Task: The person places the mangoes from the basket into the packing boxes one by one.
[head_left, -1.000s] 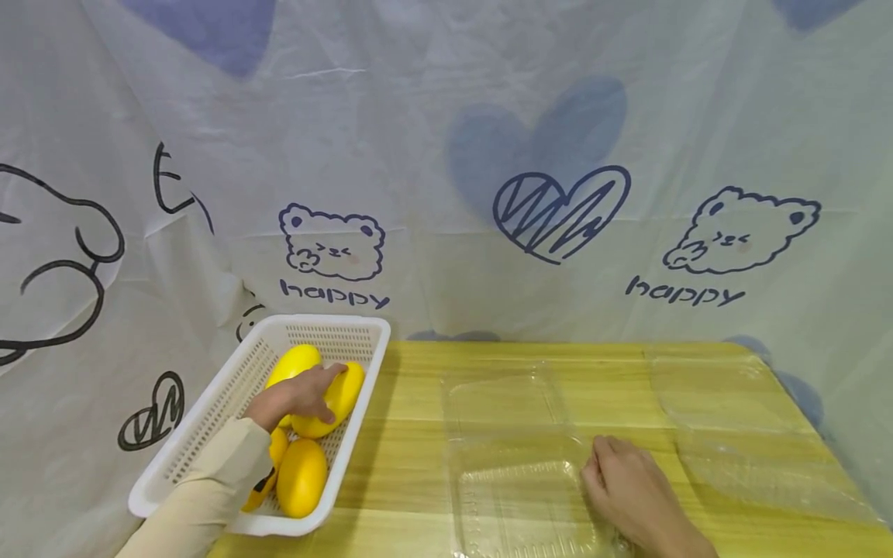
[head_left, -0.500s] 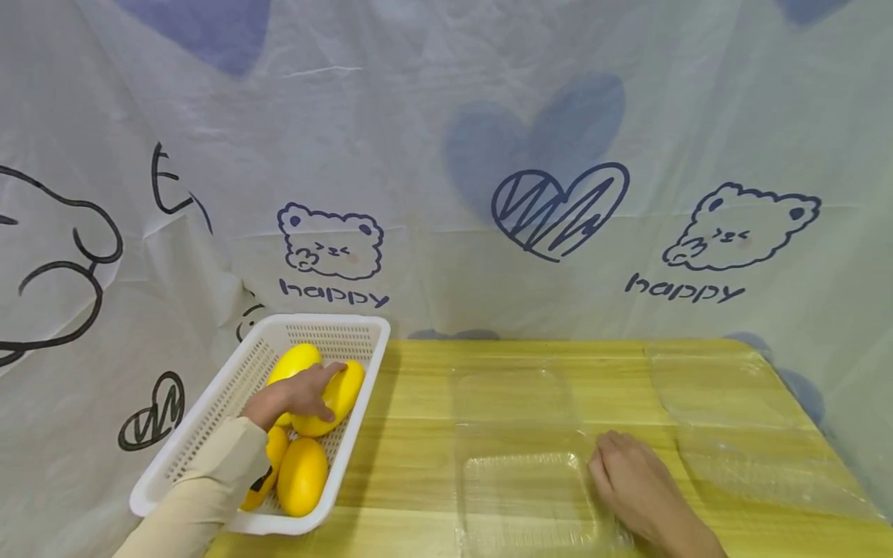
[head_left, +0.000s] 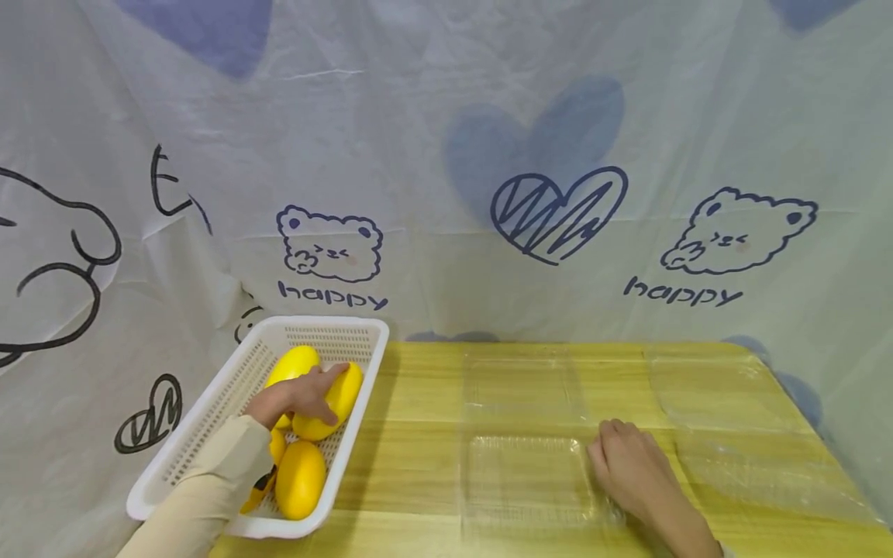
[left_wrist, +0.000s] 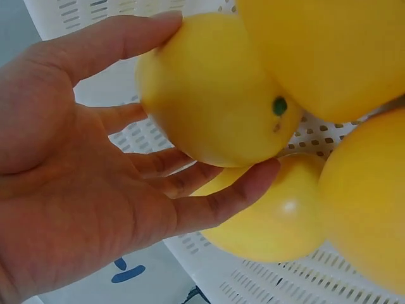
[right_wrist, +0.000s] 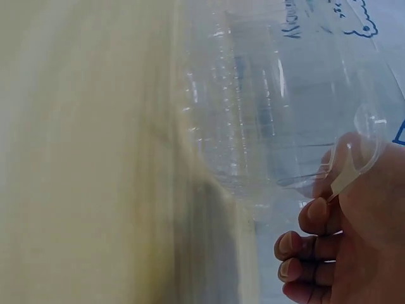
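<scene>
My left hand [head_left: 296, 397] reaches into the white plastic basket [head_left: 132, 508] and grips a yellow mango [head_left: 345, 394] near its right wall. In the left wrist view, the thumb lies on one side of this mango [left_wrist: 215, 88] and the fingers curl along the other side. Over on the right, my right hand [head_left: 631, 469] pinches the side edge of a clear plastic clamshell box [head_left: 526, 477], which stands with its lid folded back. The right wrist view shows the box's rim [right_wrist: 364, 161] between thumb and forefinger, the other fingers curled.
Several more mangoes share the basket, among them a front one [head_left: 301, 480] and a back one [head_left: 296, 364]. More clear plastic packaging [head_left: 718, 387] lies at the right of the wooden table [head_left: 412, 457]. A printed cloth [head_left: 432, 256] hangs behind.
My right hand has moved slightly away from me, and the clear box has shifted back and a little right, turning straighter. My left hand has stayed on the mango.
</scene>
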Available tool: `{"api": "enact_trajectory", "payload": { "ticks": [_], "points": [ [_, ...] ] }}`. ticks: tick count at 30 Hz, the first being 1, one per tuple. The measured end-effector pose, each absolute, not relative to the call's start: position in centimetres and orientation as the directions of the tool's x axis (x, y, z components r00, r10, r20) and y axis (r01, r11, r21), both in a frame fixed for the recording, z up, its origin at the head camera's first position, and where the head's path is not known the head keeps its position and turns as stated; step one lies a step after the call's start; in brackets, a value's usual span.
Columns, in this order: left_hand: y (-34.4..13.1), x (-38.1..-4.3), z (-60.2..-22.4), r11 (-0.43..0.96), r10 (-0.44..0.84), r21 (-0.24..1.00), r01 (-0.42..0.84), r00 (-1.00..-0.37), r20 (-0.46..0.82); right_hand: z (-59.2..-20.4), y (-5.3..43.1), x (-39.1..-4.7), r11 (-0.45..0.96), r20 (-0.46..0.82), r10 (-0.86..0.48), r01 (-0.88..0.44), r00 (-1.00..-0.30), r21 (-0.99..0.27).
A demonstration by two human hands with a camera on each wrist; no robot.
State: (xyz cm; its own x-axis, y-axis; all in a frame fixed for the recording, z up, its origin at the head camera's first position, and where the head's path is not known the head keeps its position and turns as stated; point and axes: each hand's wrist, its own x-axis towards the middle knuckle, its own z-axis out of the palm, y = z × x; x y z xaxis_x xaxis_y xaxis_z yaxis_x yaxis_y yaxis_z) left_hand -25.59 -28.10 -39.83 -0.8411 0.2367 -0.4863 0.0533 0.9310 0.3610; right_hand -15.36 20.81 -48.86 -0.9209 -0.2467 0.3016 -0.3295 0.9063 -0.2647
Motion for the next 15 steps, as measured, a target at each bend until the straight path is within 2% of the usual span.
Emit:
{"api": "enact_trajectory", "payload": {
  "ticks": [8, 15],
  "points": [
    [-27.6, -25.8, -39.9, 0.92, 0.231, 0.393, 0.016, -0.831, -0.506, -49.2, 21.2, -16.0, 0.91, 0.239, -0.195, -0.266, -0.951, -0.318],
    [-26.8, -26.3, -40.3, 0.927, 0.247, 0.369, 0.066, -0.848, -0.469, -48.9, 21.0, -16.8, 0.919, 0.28, -0.199, -0.278, -0.939, -0.281]
  ]
}}
